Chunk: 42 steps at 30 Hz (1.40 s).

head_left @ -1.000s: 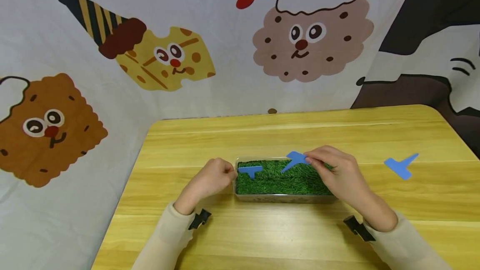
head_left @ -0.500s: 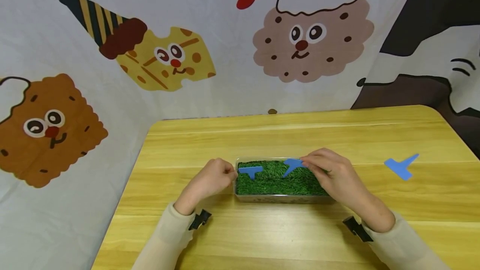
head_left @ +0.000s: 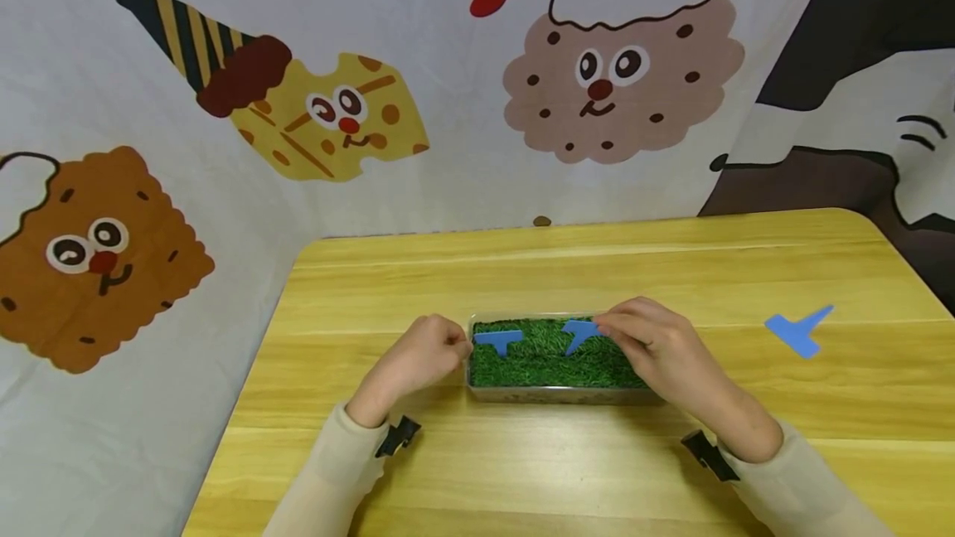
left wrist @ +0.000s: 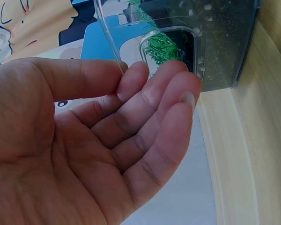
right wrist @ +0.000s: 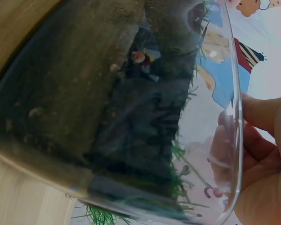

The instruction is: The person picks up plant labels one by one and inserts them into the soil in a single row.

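A clear plastic box holds a layer of green artificial grass. At its left end, my left hand pinches the rim between thumb and index finger, other fingers curled, as the left wrist view shows. Beside that hand, a blue T-shaped plant label stands in the grass. My right hand pinches a second blue plant label by the end of its head, its stem slanting down into the grass. The right wrist view shows this label beyond the box wall, above the right thumb.
A third blue plant label lies on the wooden table, right of the box. Behind the table hangs a pale cloth printed with cartoon biscuits and cheese. Each sleeve carries a black clip near the wrist.
My right hand has moved down and slightly left with its label, bringing the stem lower against the grass. The left hand, the box and the other labels have stayed put.
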Available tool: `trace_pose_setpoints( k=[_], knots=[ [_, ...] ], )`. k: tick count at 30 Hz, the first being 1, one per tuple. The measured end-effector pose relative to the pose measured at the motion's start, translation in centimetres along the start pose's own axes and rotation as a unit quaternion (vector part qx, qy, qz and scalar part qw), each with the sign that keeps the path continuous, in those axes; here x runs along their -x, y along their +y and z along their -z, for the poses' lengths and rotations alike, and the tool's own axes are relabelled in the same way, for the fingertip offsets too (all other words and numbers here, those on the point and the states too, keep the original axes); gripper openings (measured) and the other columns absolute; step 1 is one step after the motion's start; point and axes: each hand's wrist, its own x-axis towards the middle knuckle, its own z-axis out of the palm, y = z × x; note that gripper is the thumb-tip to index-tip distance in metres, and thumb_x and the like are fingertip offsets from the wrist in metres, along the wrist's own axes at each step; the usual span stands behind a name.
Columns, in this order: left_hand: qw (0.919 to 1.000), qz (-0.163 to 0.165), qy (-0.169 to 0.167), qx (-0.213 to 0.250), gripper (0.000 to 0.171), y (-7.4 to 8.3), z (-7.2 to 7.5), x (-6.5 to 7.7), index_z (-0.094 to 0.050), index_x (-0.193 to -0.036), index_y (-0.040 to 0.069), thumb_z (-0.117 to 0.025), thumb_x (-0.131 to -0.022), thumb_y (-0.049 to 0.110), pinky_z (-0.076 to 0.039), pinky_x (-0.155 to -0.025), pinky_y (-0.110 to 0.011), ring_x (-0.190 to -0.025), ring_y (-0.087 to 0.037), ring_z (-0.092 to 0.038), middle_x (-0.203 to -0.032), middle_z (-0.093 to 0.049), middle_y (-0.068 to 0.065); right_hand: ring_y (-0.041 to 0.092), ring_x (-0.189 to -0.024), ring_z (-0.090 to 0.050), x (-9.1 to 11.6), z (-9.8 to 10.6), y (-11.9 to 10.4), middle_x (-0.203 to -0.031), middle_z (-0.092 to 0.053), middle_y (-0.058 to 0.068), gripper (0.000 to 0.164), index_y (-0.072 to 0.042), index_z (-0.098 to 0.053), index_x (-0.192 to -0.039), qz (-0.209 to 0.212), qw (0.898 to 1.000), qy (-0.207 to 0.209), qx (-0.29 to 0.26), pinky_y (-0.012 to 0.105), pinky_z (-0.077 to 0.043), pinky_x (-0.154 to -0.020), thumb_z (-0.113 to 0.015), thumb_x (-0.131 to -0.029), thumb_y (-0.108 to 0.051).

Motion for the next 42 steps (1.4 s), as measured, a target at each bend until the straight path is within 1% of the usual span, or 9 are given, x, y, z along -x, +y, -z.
trace_pose_setpoints(
  k=[5,11,18,20,22,24,26,33,42],
  knots=[
    [1.0,0.003,-0.003,0.003,0.029,0.1,0.0,-0.1,-0.064,-0.072,0.005,-0.054,-0.095,0.018,-0.033,-0.043,-0.025,-0.043,-0.011,-0.032,-0.051,-0.04,0.003,0.01,-0.077,-0.059,-0.1,-0.1,-0.1,-0.094,-0.066,0.001,0.038,-0.006,-0.072,-0.102,0.008,1.0,0.0,-0.002,0.011,-0.042,-0.062,-0.046,-0.099,-0.033],
    [1.0,0.005,-0.005,0.004,0.03,0.2,0.1,-0.2,-0.063,-0.072,0.003,-0.054,-0.096,0.018,-0.031,-0.043,-0.026,-0.043,-0.011,-0.031,-0.051,-0.038,0.003,0.012,-0.081,-0.059,-0.1,-0.1,-0.2,-0.095,-0.065,0.001,0.017,-0.006,-0.072,-0.103,0.015,1.0,-0.015,-0.004,0.011,-0.042,-0.065,-0.061,-0.093,-0.015],
    [1.0,0.007,-0.004,0.002,0.03,0.2,0.1,-0.2,-0.065,-0.074,0.001,-0.054,-0.096,0.019,-0.032,-0.043,-0.026,-0.043,-0.011,-0.032,-0.051,-0.04,0.002,0.013,-0.084,-0.059,-0.2,-0.3,-0.3,-0.096,-0.065,0.001,0.046,-0.006,-0.072,-0.104,0.023,0.999,-0.04,0.015,0.014,-0.044,-0.066,-0.037,-0.101,-0.036],
    [1.0,0.009,-0.003,0.001,0.03,0.2,0.1,-0.2,-0.065,-0.074,0.001,-0.054,-0.096,0.019,-0.032,-0.043,-0.025,-0.043,-0.011,-0.033,-0.051,-0.041,0.002,0.014,-0.086,-0.059,-0.2,-0.3,-0.3,-0.097,-0.065,0.002,0.033,-0.006,-0.071,-0.105,0.022,0.999,-0.047,0.014,0.016,-0.045,-0.066,-0.047,-0.099,-0.028],
    [1.0,0.009,-0.002,0.003,0.029,0.2,0.2,-0.3,-0.065,-0.074,0.002,-0.054,-0.095,0.019,-0.032,-0.043,-0.025,-0.043,-0.011,-0.033,-0.052,-0.042,0.002,0.015,-0.087,-0.059,-0.2,-0.4,-0.4,-0.098,-0.064,0.002,0.018,-0.006,-0.071,-0.106,0.023,0.998,-0.052,0.016,0.018,-0.045,-0.068,-0.063,-0.092,-0.014],
    [1.0,0.008,-0.002,0.003,0.028,0.2,0.2,-0.3,-0.065,-0.074,0.003,-0.054,-0.095,0.018,-0.031,-0.042,-0.024,-0.043,-0.011,-0.033,-0.052,-0.043,0.002,0.017,-0.088,-0.058,-0.3,-0.5,-0.4,-0.098,-0.064,0.003,0.028,-0.006,-0.071,-0.106,0.026,0.998,-0.056,0.017,0.018,-0.045,-0.07,-0.073,-0.079,0.002],
    [1.0,0.006,-0.002,0.005,0.028,0.2,0.2,-0.3,-0.066,-0.073,0.004,-0.055,-0.095,0.018,-0.031,-0.042,-0.024,-0.043,-0.011,-0.033,-0.052,-0.043,0.002,0.018,-0.087,-0.058,-0.4,-0.6,-0.5,-0.097,-0.063,0.004,0.042,-0.005,-0.07,-0.106,0.032,0.997,-0.061,0.023,0.017,-0.045,-0.072,-0.076,-0.068,0.012],
    [1.0,0.001,0.002,-0.002,0.026,0.1,0.1,-0.2,-0.066,-0.072,0.01,-0.055,-0.094,0.017,-0.031,-0.041,-0.024,-0.044,-0.01,-0.035,-0.054,-0.049,0.0,0.015,-0.085,-0.058,-0.9,-0.8,-0.6,-0.094,-0.062,0.001,0.04,-0.008,-0.07,-0.106,0.037,0.995,-0.086,0.041,0.023,-0.048,-0.07,-0.076,-0.07,0.009],
    [1.0,0.001,0.002,-0.005,0.027,0.0,0.1,-0.2,-0.066,-0.072,0.008,-0.055,-0.095,0.017,-0.031,-0.041,-0.024,-0.044,-0.011,-0.036,-0.056,-0.053,-0.001,0.01,-0.08,-0.057,-1.4,-1.4,-0.3,-0.089,-0.062,-0.001,0.035,-0.009,-0.072,-0.104,0.039,0.993,-0.098,0.044,0.023,-0.05,-0.064,-0.076,-0.073,0.007]
  ],
)
